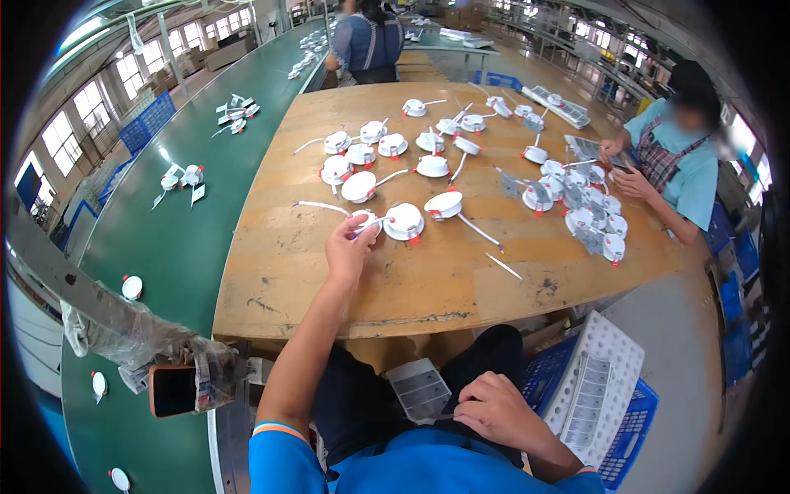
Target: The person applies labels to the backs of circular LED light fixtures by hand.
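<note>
My left hand [350, 247] reaches over the wooden table and closes its fingers on a small round white downlight [364, 221] with a white cable. Right beside it a second downlight [404, 221] with red clips sits on the tabletop. Another downlight [444, 203] lies tilted to the right, its cable trailing toward me. My right hand [497, 409] is low over my lap, fingers curled at the corner of a pale grey sheet [420, 389] marked in rectangular cells. My fingers partly hide that corner.
Several more downlights [360, 187] spread over the table [395, 288]; a cluster [580, 202] with grey tags lies right, near a seated co-worker [675, 148]. A green conveyor [164, 247] runs left. A phone [173, 390] hangs on a wrapped arm. Blue crates [629, 436] stand at my right.
</note>
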Action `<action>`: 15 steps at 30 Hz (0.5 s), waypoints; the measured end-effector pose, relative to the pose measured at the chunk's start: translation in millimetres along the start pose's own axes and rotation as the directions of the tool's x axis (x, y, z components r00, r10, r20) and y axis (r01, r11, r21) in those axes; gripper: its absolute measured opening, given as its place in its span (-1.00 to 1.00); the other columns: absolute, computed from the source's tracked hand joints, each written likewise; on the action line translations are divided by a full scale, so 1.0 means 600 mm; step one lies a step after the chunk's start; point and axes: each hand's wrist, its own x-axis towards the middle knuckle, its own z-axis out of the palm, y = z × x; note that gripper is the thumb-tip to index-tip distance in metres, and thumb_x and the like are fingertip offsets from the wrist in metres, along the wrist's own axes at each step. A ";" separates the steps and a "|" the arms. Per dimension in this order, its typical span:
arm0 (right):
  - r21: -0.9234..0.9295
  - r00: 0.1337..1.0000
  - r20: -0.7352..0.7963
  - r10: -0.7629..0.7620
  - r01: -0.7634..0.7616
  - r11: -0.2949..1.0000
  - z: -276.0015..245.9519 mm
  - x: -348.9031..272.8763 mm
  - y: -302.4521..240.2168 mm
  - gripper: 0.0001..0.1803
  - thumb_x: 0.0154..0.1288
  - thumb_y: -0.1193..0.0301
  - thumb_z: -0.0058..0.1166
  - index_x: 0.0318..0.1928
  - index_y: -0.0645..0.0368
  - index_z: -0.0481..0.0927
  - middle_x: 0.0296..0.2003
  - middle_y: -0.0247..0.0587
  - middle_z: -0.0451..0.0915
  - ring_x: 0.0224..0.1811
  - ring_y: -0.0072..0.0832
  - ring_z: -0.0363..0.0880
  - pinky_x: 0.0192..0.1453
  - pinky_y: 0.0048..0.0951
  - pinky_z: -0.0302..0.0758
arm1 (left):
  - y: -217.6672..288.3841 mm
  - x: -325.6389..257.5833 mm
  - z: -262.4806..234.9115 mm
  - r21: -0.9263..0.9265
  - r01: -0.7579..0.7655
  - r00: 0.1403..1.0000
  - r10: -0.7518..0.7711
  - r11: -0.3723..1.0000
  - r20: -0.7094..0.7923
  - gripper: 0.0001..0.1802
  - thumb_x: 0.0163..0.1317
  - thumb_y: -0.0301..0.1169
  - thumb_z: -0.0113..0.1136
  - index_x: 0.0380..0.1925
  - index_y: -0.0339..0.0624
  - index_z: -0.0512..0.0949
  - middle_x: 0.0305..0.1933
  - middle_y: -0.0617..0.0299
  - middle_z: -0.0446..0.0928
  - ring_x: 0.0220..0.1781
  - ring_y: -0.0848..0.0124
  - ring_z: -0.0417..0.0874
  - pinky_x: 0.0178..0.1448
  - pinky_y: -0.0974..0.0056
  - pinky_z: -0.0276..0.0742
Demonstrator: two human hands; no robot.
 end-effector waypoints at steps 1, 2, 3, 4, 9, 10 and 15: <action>-0.022 0.999 -0.033 -0.033 0.032 0.999 0.004 -0.001 0.001 -0.93 -0.10 0.41 0.14 -0.53 0.09 0.53 -0.41 -0.40 0.44 -0.24 -0.44 0.35 -0.20 -0.43 0.23 | 0.004 0.001 0.009 -0.189 0.127 0.989 -0.139 0.974 -0.050 -0.60 -0.01 -0.49 0.23 -0.14 -0.37 0.42 -0.32 0.20 0.52 -0.39 0.57 0.49 -0.35 0.48 0.39; -0.045 0.996 -0.064 -0.069 0.066 0.997 0.005 -0.002 0.003 -0.94 -0.09 0.43 0.11 -0.53 0.11 0.52 -0.39 -0.38 0.45 -0.24 -0.43 0.35 -0.19 -0.42 0.24 | -0.005 0.002 0.023 -0.301 0.094 0.987 -0.128 0.949 -0.096 -0.69 0.02 -0.47 0.20 -0.21 -0.35 0.45 -0.36 0.21 0.51 -0.42 0.59 0.47 -0.40 0.51 0.36; -0.055 0.996 -0.071 -0.061 0.057 0.997 0.007 -0.004 0.000 -0.94 -0.09 0.43 0.11 -0.53 0.11 0.52 -0.39 -0.38 0.45 -0.24 -0.43 0.35 -0.19 -0.42 0.24 | -0.011 0.003 0.035 -0.307 0.093 0.989 -0.124 0.947 -0.083 -0.69 0.02 -0.47 0.20 -0.21 -0.35 0.45 -0.36 0.21 0.51 -0.42 0.59 0.47 -0.40 0.51 0.36; -0.052 0.994 -0.080 -0.072 0.068 0.996 0.008 -0.007 -0.003 -0.94 -0.09 0.44 0.12 -0.53 0.11 0.52 -0.38 -0.38 0.46 -0.23 -0.43 0.36 -0.18 -0.41 0.24 | -0.014 0.003 0.047 -0.445 0.115 0.972 -0.192 0.888 -0.134 -0.73 0.04 -0.46 0.18 -0.25 -0.33 0.45 -0.39 0.24 0.50 -0.44 0.59 0.47 -0.42 0.52 0.35; -0.058 0.988 -0.125 -0.096 0.089 0.994 0.005 -0.014 -0.024 -0.92 -0.11 0.45 0.13 -0.50 0.10 0.52 -0.37 -0.40 0.47 -0.20 -0.44 0.37 -0.11 -0.37 0.22 | -0.002 0.001 0.076 -0.537 0.186 0.882 -0.380 0.823 -0.277 -0.84 0.12 -0.41 0.11 -0.32 -0.25 0.45 -0.43 0.28 0.49 -0.45 0.56 0.46 -0.36 0.50 0.39; -0.083 0.984 -0.124 -0.126 0.116 0.990 0.006 -0.017 -0.029 -0.91 -0.10 0.42 0.15 -0.50 0.08 0.53 -0.36 -0.41 0.47 -0.19 -0.45 0.38 -0.10 -0.37 0.21 | 0.003 -0.003 0.071 -0.540 0.185 0.884 -0.379 0.821 -0.275 -0.84 0.12 -0.41 0.11 -0.32 -0.25 0.45 -0.43 0.28 0.49 -0.45 0.56 0.46 -0.36 0.50 0.39; 0.023 0.985 -0.131 -0.111 0.115 0.993 -0.024 -0.017 -0.032 -0.91 -0.08 0.43 0.14 -0.49 0.08 0.51 -0.35 -0.41 0.47 -0.15 -0.45 0.38 -0.04 -0.35 0.19 | 0.048 -0.065 0.042 -0.382 -0.165 0.960 0.059 0.909 -0.274 -0.81 0.16 -0.37 0.06 -0.34 -0.29 0.47 -0.48 0.26 0.51 -0.49 0.56 0.45 -0.37 0.47 0.39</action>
